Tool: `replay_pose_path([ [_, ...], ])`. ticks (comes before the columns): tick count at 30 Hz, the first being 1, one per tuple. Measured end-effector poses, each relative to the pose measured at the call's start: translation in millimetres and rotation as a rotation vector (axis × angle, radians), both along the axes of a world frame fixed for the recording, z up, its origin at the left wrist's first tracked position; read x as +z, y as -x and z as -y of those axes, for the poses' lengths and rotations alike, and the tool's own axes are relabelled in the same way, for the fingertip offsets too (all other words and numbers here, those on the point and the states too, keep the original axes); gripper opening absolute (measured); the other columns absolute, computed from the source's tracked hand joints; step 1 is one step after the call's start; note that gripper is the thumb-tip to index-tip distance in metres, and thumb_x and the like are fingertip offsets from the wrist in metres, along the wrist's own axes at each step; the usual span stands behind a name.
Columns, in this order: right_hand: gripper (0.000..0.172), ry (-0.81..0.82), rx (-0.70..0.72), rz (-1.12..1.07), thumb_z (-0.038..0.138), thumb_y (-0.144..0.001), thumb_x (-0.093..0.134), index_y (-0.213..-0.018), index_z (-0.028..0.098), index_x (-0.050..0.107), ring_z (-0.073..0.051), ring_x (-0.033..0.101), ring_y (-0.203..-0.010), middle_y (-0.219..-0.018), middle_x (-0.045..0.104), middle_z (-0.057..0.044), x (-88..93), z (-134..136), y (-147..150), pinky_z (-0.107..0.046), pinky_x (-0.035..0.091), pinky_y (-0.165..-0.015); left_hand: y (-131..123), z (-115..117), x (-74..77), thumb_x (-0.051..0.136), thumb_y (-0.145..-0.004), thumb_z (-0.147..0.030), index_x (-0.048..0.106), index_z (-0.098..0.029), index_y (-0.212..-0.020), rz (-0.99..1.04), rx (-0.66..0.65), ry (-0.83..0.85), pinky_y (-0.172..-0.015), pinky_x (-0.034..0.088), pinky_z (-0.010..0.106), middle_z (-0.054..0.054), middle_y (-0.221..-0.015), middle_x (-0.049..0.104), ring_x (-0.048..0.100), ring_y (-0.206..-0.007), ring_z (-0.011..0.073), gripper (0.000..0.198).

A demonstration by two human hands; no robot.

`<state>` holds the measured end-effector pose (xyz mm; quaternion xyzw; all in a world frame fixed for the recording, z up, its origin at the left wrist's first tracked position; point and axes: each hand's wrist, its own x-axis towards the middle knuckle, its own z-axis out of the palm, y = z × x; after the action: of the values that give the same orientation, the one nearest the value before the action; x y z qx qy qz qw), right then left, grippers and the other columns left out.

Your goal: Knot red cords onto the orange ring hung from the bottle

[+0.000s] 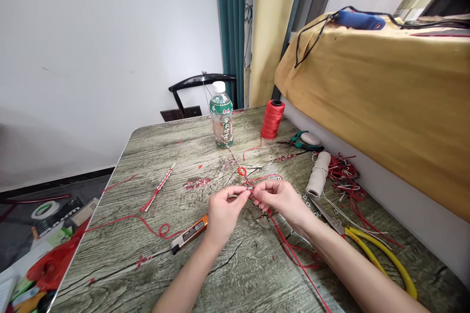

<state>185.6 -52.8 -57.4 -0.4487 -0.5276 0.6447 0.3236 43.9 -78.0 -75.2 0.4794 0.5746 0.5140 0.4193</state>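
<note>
close work over a grey-green, wood-grain bench (121, 283)

a person's left hand (224, 208) has its thumb and forefinger pressed together on a thin red cord (281, 235). the right hand (276, 196) pinches it just beside, over the middle of the bench. just beyond them is a small orange-red ring (242, 171), a pinkish strand (232, 153) running from it to a white-capped, green-labelled clear plastic bottle (221, 117). right of the bottle stands a red thread spool (272, 121); yellow-handled metal scissors (340, 226) lie off to the right.
</note>
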Motion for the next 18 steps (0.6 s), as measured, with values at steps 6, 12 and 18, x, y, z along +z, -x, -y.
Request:
replay_pose_path([
  [6,0.018,0.028,-0.005,-0.038,0.030,-0.069,0.057,-0.066,0.012,0.058,-0.006,0.049,-0.050,-0.061,0.057,-0.001,-1.2,0.0,0.5,-0.018,0.041,-0.049,-1.6,1.4,-0.5,0.061,-0.065,-0.027,0.065,-0.015,-0.068,-0.003,-0.017,-0.045,-0.062,0.047,0.025,0.003,-0.067,0.067,0.060,-0.062,0.0150,0.013],
  [12,0.014,0.077,-0.026,-0.050,0.026,-0.068,0.056,-0.064,0.013,0.057,-0.006,0.049,-0.050,-0.060,0.057,0.000,-0.8,-0.4,0.8,-0.018,0.040,-0.048,-1.2,1.4,-1.5,0.060,-0.067,-0.028,0.064,-0.015,-0.068,-0.028,-0.008,-0.060,-0.061,0.046,0.024,0.003,-0.065,0.066,0.059,-0.061,0.0145,0.014],
  [18,0.014,0.150,-0.056,-0.044,0.025,-0.067,0.057,-0.061,0.012,0.056,-0.005,0.048,-0.048,-0.058,0.056,0.000,3.9,0.8,3.1,-0.017,0.040,-0.047,-1.5,2.0,-3.3,0.059,-0.068,-0.026,0.064,-0.015,-0.068,-0.109,-0.016,-0.143,-0.064,0.047,0.025,0.005,-0.071,0.066,0.060,-0.065,0.0151,0.012],
])
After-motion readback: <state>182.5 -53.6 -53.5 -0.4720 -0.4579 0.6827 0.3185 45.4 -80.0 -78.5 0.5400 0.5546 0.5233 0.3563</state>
